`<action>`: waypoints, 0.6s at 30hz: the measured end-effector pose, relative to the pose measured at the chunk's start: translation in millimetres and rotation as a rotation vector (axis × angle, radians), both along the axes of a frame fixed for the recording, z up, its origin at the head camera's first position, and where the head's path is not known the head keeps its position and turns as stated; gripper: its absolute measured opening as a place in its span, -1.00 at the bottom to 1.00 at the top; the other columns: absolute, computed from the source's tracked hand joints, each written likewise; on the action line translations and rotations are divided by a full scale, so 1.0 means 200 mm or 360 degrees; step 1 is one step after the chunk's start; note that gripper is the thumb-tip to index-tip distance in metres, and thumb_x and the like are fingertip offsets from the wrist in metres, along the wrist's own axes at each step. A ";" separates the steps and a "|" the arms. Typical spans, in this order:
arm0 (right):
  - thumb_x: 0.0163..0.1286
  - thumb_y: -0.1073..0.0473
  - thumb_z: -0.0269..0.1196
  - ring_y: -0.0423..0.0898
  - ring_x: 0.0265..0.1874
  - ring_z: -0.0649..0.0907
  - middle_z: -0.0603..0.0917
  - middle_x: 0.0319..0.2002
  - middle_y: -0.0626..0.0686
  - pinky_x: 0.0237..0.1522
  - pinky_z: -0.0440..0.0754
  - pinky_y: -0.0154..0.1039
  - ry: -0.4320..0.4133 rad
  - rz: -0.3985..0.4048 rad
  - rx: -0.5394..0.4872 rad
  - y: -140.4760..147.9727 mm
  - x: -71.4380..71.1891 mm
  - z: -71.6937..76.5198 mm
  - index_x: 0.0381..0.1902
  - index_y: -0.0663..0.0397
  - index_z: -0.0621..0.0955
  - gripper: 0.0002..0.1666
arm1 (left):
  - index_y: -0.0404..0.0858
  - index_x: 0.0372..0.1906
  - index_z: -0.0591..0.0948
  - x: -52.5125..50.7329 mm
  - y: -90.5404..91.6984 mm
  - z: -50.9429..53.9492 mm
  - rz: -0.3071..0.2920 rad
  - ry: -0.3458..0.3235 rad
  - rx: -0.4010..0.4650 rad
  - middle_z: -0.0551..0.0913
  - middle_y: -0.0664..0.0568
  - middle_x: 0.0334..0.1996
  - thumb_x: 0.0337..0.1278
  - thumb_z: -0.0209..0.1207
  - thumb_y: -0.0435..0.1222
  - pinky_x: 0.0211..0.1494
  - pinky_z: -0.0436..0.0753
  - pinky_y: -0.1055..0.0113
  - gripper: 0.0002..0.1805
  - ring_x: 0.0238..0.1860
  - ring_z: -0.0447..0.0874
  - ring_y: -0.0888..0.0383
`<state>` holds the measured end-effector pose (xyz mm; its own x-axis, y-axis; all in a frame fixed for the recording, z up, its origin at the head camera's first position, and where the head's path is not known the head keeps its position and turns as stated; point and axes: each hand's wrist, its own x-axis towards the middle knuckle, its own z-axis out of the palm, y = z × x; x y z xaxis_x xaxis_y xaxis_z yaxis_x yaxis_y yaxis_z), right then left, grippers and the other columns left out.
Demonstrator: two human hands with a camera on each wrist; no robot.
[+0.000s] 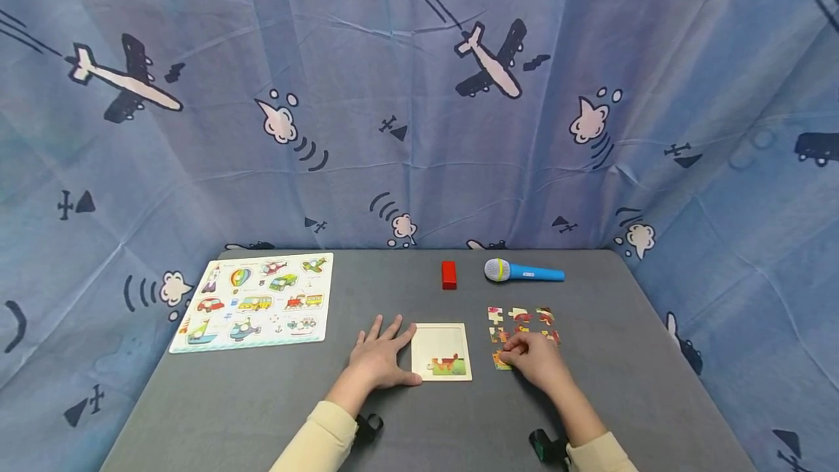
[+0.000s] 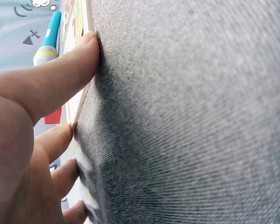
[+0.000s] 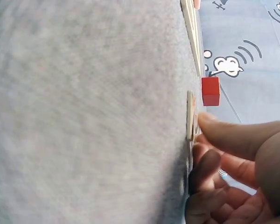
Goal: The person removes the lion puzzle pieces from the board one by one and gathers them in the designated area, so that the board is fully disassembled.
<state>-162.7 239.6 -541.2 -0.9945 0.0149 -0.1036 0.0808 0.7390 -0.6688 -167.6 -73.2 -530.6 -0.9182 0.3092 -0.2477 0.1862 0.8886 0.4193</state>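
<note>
My left hand (image 1: 380, 361) lies spread beside the square wooden puzzle tray (image 1: 435, 337); its thumb and index fingertips touch the tray's left edge. In the tray's lower right corner sit joined puzzle pieces (image 1: 448, 365) with a green and reddish-brown picture. To the right, my right hand (image 1: 539, 361) has curled fingers over the loose puzzle pieces (image 1: 518, 314), laid out in rows. Its thumb and index finger pinch a puzzle piece at the near left of that group, mostly hidden by the fingers. A flat piece (image 3: 190, 115) shows beside the thumb in the right wrist view.
Behind the tray stands a red block (image 1: 448, 275). A blue toy microphone (image 1: 527, 272) lies behind the loose pieces. At the left is a flat picture board (image 1: 262, 301) of vehicles. A patterned blue curtain (image 1: 419, 130) hangs behind the grey table (image 1: 459, 435).
</note>
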 end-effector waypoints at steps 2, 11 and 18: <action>0.20 0.14 0.50 -0.20 -0.50 0.53 0.63 -0.51 -0.08 -0.39 0.48 -0.28 0.0020 0.0000 0.0010 0.00 0.00 0.01 -0.35 0.10 0.69 -0.81 | 0.06 0.56 0.29 0.00 0.00 0.00 0.0000 -0.0004 -0.0003 0.13 0.00 0.61 -0.12 0.47 0.20 0.55 0.00 -0.31 0.07 0.63 -0.15 -0.24; 0.25 0.12 0.46 -0.21 -0.47 0.58 0.68 -0.45 -0.09 -0.39 0.53 -0.29 0.0067 0.0016 -0.0050 -0.10 -0.03 0.11 -0.13 0.15 0.70 -0.70 | 0.05 0.55 0.30 0.00 0.00 0.01 0.0001 0.0010 0.0008 0.14 -0.02 0.60 -0.13 0.47 0.19 0.54 0.01 -0.32 0.07 0.62 -0.13 -0.25; 0.22 0.18 0.48 -0.18 -0.49 0.54 0.70 -0.41 -0.08 -0.45 0.50 -0.33 0.0124 0.0071 -0.0122 -0.23 -0.02 0.17 -0.11 0.15 0.71 -0.70 | 0.05 0.55 0.30 0.00 0.00 0.00 0.0001 0.0011 0.0015 0.14 -0.01 0.60 -0.12 0.48 0.19 0.54 0.01 -0.32 0.07 0.62 -0.14 -0.25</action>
<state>-167.6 194.3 -507.7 -0.9991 -0.0347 -0.0251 -0.0056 0.6869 -0.7267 -167.1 -73.0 -529.9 -0.9200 0.3112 -0.2383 0.1887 0.8845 0.4266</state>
